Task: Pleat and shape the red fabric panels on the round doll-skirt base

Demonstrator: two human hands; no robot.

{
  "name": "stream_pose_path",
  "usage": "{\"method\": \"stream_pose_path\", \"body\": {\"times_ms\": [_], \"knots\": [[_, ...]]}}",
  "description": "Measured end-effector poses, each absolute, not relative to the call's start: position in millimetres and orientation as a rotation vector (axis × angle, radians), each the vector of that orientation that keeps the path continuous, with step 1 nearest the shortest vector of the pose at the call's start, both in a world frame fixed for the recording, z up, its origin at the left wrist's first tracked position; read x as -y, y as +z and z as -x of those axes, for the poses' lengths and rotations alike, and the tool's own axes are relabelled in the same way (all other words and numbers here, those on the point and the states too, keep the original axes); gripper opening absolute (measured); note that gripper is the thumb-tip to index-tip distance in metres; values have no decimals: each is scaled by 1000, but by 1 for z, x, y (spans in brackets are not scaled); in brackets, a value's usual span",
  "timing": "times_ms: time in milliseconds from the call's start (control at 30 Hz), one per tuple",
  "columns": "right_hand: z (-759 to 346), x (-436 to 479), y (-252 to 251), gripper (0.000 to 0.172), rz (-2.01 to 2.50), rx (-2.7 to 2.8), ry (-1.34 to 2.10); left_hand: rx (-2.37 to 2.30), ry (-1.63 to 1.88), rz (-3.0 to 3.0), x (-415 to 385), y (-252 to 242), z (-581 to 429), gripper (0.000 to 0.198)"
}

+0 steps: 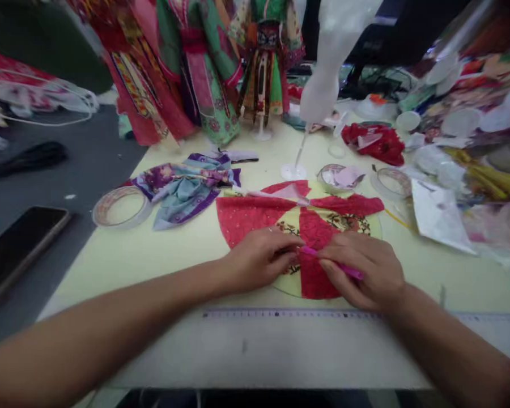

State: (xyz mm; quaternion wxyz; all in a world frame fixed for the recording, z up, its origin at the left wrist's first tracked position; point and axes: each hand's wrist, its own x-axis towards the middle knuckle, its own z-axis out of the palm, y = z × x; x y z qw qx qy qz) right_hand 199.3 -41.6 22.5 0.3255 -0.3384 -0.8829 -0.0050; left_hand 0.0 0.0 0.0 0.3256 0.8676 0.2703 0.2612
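A round doll-size patchwork cloth [321, 283], with red wedges between yellow printed ones, lies spread on the table in front of me. My right hand [363, 266] is closed around a slim pink pen-shaped tool [352, 272], its tip pointing left. Against that tip, my left hand [263, 258] has thumb and fingers pinched together on the cloth near the seam of a red wedge. Both hands rest low over the cloth, and the exact pinched spot is partly hidden by the fingers.
A ruler strip [276, 313] runs along the near side. Tape rolls [123, 207] and a blue-purple doll garment [187, 187] lie left; a phone [23, 243] sits beyond. Dressed doll forms [208, 73] and a bare white mannequin [321, 85] stand behind. Fabric scraps [488, 175] crowd the right.
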Motion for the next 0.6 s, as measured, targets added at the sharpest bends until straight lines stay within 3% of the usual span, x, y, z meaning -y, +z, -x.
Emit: {"method": "stream_pose_path", "body": {"times_ms": [333,600], "knots": [[-207,39,17,22,1049,2170,-98,-669,743,-2526,-1,-5,2,23],[-212,33,19,22,1100,2091,-177,-722,774,-2585,-4,-1,5,26]]}}
